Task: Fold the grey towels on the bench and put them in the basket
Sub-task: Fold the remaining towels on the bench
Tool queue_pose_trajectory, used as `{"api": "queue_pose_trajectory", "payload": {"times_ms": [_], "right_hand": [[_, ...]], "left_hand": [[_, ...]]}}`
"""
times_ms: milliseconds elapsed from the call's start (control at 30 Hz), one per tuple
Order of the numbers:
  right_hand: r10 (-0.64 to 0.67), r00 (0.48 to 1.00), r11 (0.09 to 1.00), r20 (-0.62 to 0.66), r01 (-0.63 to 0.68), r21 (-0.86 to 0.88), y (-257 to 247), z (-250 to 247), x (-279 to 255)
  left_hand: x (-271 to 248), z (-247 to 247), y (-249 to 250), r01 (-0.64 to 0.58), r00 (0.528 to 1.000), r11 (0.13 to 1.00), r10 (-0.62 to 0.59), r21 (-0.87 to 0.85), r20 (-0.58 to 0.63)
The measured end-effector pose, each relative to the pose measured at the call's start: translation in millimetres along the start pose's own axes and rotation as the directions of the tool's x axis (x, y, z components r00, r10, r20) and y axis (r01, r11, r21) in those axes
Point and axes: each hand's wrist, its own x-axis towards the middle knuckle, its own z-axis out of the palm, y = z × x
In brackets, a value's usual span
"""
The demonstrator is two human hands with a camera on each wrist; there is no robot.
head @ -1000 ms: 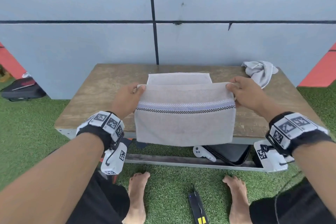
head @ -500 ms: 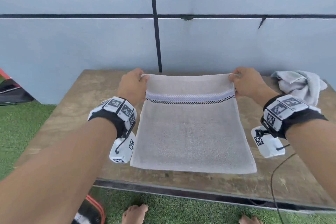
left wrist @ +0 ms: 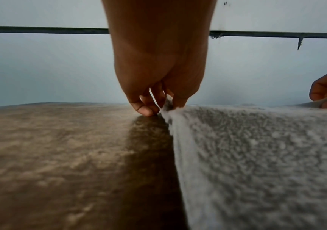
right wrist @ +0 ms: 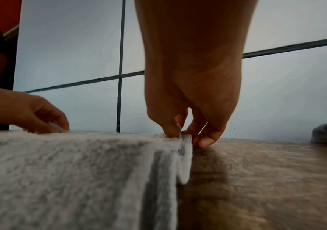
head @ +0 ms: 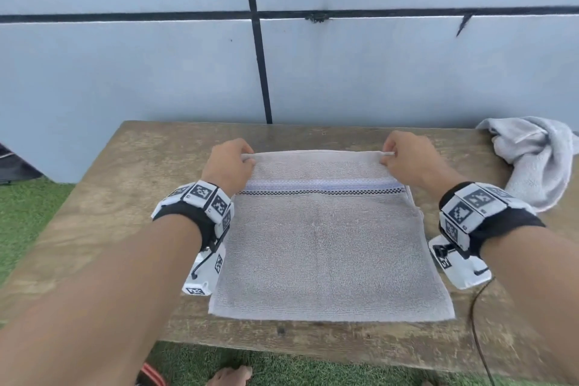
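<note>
A grey towel [head: 329, 247] with a blue and checkered stripe lies folded in half, flat on the wooden bench [head: 125, 185]. My left hand [head: 230, 163] pinches its far left corner [left wrist: 166, 107], low on the bench top. My right hand [head: 404, 163] pinches the far right corner [right wrist: 182, 138] the same way. Both corners are held between thumb and fingers. A second grey towel [head: 532, 157] lies crumpled at the bench's far right. No basket is in view.
A pale blue panelled wall [head: 344, 72] stands right behind the bench. Green artificial grass [head: 28, 216] lies to the left and below. A thin black cable [head: 476, 323] runs from my right wrist over the bench's front edge. My bare toes [head: 232, 376] show under the bench edge.
Both hands carried the towel's front edge up and away from me to the far edge, folding the towel in half, and lowered it flat on the bench.
</note>
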Motion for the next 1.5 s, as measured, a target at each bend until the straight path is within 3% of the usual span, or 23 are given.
{"api": "queue_pose_trajectory", "payload": {"times_ms": [133,267,333,433,567,700,900,1167,1333,1500], "right_hand": [[-0.041,0.999,0.996,0.024,0.039,0.082,-6.5,-9.2,-21.3],[-0.148,0.985,0.956,-0.087,0.165,0.242,-21.7,-23.0,-62.1],[-0.198,0.971,0.925,-0.131,0.229,0.304,-30.8,-27.4,-84.5],[-0.225,0.958,0.877,-0.179,0.279,0.391,-41.9,-31.4,-116.7],[-0.224,0.954,0.798,-0.198,0.296,0.525,-53.4,-37.8,-158.3],[-0.211,0.955,0.722,-0.206,0.295,0.626,-48.6,-34.8,-188.9],[-0.041,0.984,0.652,-0.176,0.16,0.741,-40.6,-31.9,-201.0],[0.01,0.979,0.707,-0.203,0.137,0.694,-45.8,-31.3,-186.4],[0.026,0.969,0.676,-0.245,0.164,0.718,-51.0,-34.6,-176.4],[0.041,0.968,0.684,-0.247,0.153,0.713,-52.6,-31.8,-174.1]], "left_hand": [[-17.0,-10.3,9.2,0.036,0.996,0.995,-0.044,0.093,0.08],[-40.7,-21.0,24.8,0.012,0.993,0.987,-0.032,0.161,0.117],[-56.5,-26.6,43.4,-0.112,0.987,0.993,0.105,0.048,0.121],[-90.2,-33.6,82.9,-0.363,0.913,0.911,0.389,-0.193,0.12],[-130.2,-29.5,117.4,-0.479,0.847,0.803,0.529,-0.354,0.056],[-148.4,-20.0,122.4,-0.483,0.848,0.771,0.53,-0.414,-0.001],[-155.3,-7.1,120.6,-0.489,0.839,0.743,0.544,-0.457,-0.013],[-142.3,-5.8,126.7,-0.475,0.86,0.759,0.507,-0.445,-0.053],[-129.7,-13.4,131.5,-0.418,0.895,0.779,0.443,-0.467,-0.063],[-129.3,-15.1,127.7,-0.454,0.881,0.786,0.468,-0.42,-0.076]]}}
